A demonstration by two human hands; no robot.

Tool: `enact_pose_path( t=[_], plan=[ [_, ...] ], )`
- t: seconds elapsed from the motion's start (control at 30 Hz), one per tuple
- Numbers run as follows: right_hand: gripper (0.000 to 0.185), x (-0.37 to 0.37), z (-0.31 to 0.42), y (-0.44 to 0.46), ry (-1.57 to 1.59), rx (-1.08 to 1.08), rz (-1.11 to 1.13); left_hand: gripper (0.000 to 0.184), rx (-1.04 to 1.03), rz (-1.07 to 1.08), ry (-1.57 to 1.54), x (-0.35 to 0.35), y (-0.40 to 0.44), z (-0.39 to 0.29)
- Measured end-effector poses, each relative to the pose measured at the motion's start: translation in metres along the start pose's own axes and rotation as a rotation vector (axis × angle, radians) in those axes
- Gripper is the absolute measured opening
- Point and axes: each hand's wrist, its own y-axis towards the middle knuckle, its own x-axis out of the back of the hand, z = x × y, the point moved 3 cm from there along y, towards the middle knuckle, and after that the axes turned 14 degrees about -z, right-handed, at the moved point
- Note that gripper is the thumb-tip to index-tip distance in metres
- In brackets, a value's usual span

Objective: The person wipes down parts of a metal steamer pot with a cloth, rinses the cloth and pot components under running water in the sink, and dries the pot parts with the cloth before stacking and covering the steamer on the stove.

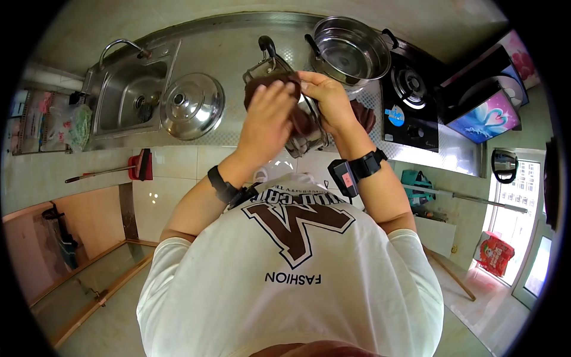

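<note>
Step, as judged: pot [304,144] was being wiped with cloth [252,90]; next move called for firm rim hold. Left hand [266,119]: lay on cloth; whether grip clenched, could not tell. Right hand [331,100]: grip grasped pot rim. Pot: steel, shiny, tipped, sat mid-bench [235,56], right of lid [190,110].

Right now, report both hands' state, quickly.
Left hand: laid over the brown cloth; blurred, so its grip cannot be told.
Right hand: closed, holding the metal vessel by its edge.
</note>
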Motion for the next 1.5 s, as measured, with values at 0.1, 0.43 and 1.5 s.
enact_pose_path(
  t=[0.1,0.43,1.5],
  plan=[
    [0.029,-0.005,-0.001,0.004,0.151,-0.045,0.078,0.045,0.006,0.031,-0.036,0.000,0.006,0.006],
    [0.029,-0.011,-0.001,0.011,0.125,-0.086,0.032,0.037,0.139,-0.112,-0.083,-0.001,0.010,0.049],
    [0.039,0.019,0.021,-0.017,-0.761,0.659,-0.051,0.032,0.488,0.012,-0.258,-0.032,0.022,0.073]
  ],
)
